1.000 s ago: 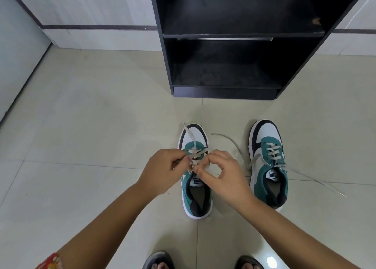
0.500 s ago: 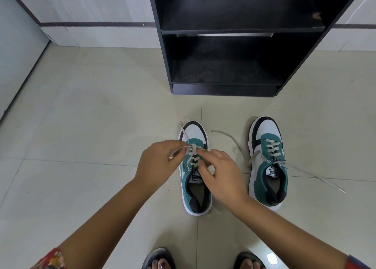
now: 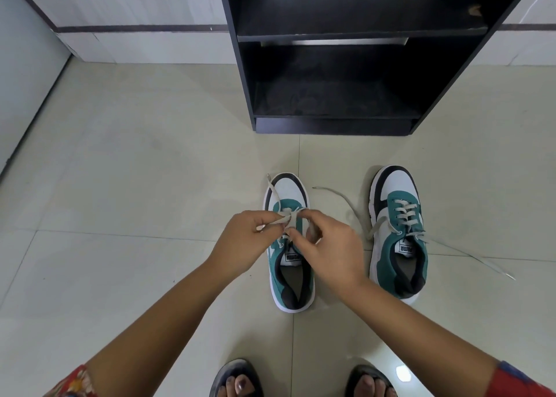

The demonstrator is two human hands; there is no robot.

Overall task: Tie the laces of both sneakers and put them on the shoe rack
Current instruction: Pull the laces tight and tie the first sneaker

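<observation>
Two teal, white and black sneakers stand side by side on the tiled floor, toes toward the rack. Over the left sneaker (image 3: 289, 279), my left hand (image 3: 245, 240) and my right hand (image 3: 329, 246) each pinch a strand of its grey lace (image 3: 287, 217), crossing them above the tongue; one lace end trails over the toe. The right sneaker (image 3: 397, 240) sits untouched, its laces (image 3: 346, 199) loose and spread on the floor to both sides. The black shoe rack (image 3: 334, 124) stands just beyond, its shelves dark and bare.
White wall panels with a dark stripe (image 3: 135, 29) run behind the rack, and a grey wall (image 3: 27, 75) closes the left side. My feet in dark sandals (image 3: 236, 378) show at the bottom edge. Pale floor tiles (image 3: 120, 171) spread to the left.
My hands have risen a little off the left sneaker's tongue and drawn the lace strands up and across each other. The right sneaker has not moved.
</observation>
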